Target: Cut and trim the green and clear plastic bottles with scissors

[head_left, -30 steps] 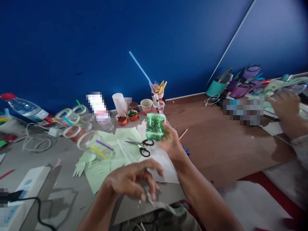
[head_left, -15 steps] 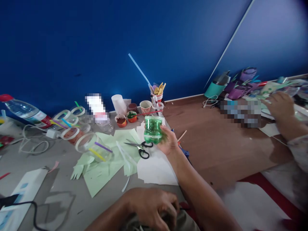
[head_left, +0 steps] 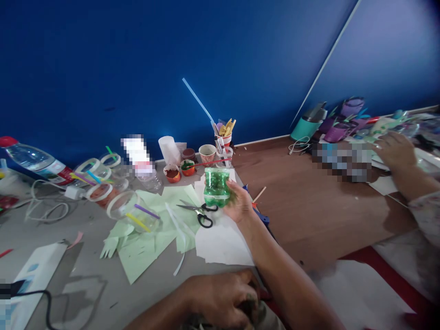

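Observation:
My right hand (head_left: 239,201) grips a cut-off green plastic bottle base (head_left: 217,187) at its right side, held up over the table. A pale band runs round the lower part of this base. Below it, black-handled scissors (head_left: 202,213) lie on green paper (head_left: 147,256) and white paper (head_left: 223,245). My left hand (head_left: 223,298) is low, close to my lap, with its fingers curled; whatever may be in them is hidden.
Clear plastic cups (head_left: 124,206) with coloured strips stand left, near a red-capped bottle (head_left: 34,158). Small paint cups (head_left: 172,173) and a cup of wooden cutlery (head_left: 225,137) are at the back. Another person's hand (head_left: 395,149) is at right, past a teal container (head_left: 305,128).
My left hand has shifted slightly right and down, its fingers curling in more. The green bottle base has barely moved in my right hand.

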Motion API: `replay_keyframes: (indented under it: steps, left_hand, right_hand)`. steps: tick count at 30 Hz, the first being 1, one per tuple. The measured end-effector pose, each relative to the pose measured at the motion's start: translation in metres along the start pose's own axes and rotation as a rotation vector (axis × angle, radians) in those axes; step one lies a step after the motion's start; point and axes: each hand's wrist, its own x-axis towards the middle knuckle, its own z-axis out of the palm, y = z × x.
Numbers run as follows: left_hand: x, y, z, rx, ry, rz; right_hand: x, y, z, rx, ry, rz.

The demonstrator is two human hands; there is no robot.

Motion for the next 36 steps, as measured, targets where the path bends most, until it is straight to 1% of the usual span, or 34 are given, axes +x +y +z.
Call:
replay_keyframes:
  steps: [1,3,5,7,9,10,13,15,17,18,21,22,25,26,27,28,30,31,32,33,34,36]
  left_hand:
    - [0.001,0.000,0.002,0.032,-0.007,-0.020]
    - [0.002,-0.001,0.005,0.056,-0.025,-0.008]
    - [0.002,-0.003,0.007,0.029,-0.040,0.068]
    - [0.003,-0.005,0.008,-0.031,-0.049,0.178]
    - [0.003,-0.007,0.008,-0.103,-0.058,0.230]
    - [0.002,-0.008,0.007,-0.135,-0.067,0.211]
    - [0.000,-0.006,0.005,-0.178,-0.073,0.087]
    - [-0.001,-0.005,0.005,-0.138,-0.023,0.113]
    - [-0.002,-0.004,0.004,-0.098,0.017,0.196]
    - [-0.003,-0.003,0.002,-0.102,0.008,0.206]
    - [-0.006,0.002,-0.004,-0.194,-0.085,0.126]
    - [-0.007,0.005,-0.006,-0.212,-0.065,0.114]
    - [-0.010,0.010,-0.012,-0.203,0.151,0.170]
    - [-0.012,0.010,-0.013,-0.214,0.192,0.176]
    - [-0.013,0.010,-0.014,-0.242,0.193,0.154]
    - [-0.014,0.010,-0.015,-0.281,0.167,0.114]
    - [-0.017,0.009,-0.016,-0.354,0.081,0.026]
    - [-0.018,0.010,-0.016,-0.374,0.058,0.002]
    - [-0.019,0.011,-0.017,-0.379,0.065,0.013]
    - [-0.020,0.012,-0.018,-0.363,0.103,0.054]
    - [-0.021,0.015,-0.019,-0.334,0.169,0.106]
    - [-0.022,0.020,-0.022,-0.266,0.357,0.191]
  right_hand:
    - [0.000,0.000,0.000,0.003,0.002,-0.001]
    - [0.000,0.001,0.000,0.009,0.007,0.000]
    - [0.001,0.002,-0.001,0.009,0.012,-0.003]
    - [0.001,0.002,-0.002,-0.003,0.013,-0.008]
    - [0.001,0.002,-0.002,-0.021,0.008,-0.014]
    - [0.001,0.002,-0.002,-0.029,0.003,-0.015]
    - [0.001,0.002,-0.002,-0.044,-0.012,-0.011]
    - [0.001,0.003,-0.002,-0.039,-0.013,-0.007]
    - [0.001,0.003,-0.002,-0.025,-0.003,-0.005]
    - [0.001,0.003,-0.002,-0.018,0.001,-0.004]
    - [0.001,0.003,-0.002,-0.011,0.004,0.004]
    - [0.001,0.003,-0.002,-0.013,0.002,0.004]
    - [0.001,0.004,-0.002,-0.016,0.002,-0.005]
    - [0.001,0.004,-0.002,-0.016,0.004,-0.008]
    - [0.001,0.005,-0.002,-0.013,0.007,-0.011]
    - [0.001,0.005,-0.002,-0.009,0.010,-0.013]
    - [0.001,0.006,-0.002,0.002,0.013,-0.014]
    - [0.001,0.006,-0.002,0.009,0.012,-0.014]
    - [0.001,0.006,-0.003,0.016,0.009,-0.014]
    - [0.001,0.006,-0.003,0.022,0.003,-0.012]
    - [0.001,0.007,-0.004,0.026,-0.004,-0.012]
    - [0.002,0.007,-0.005,0.027,-0.020,-0.014]
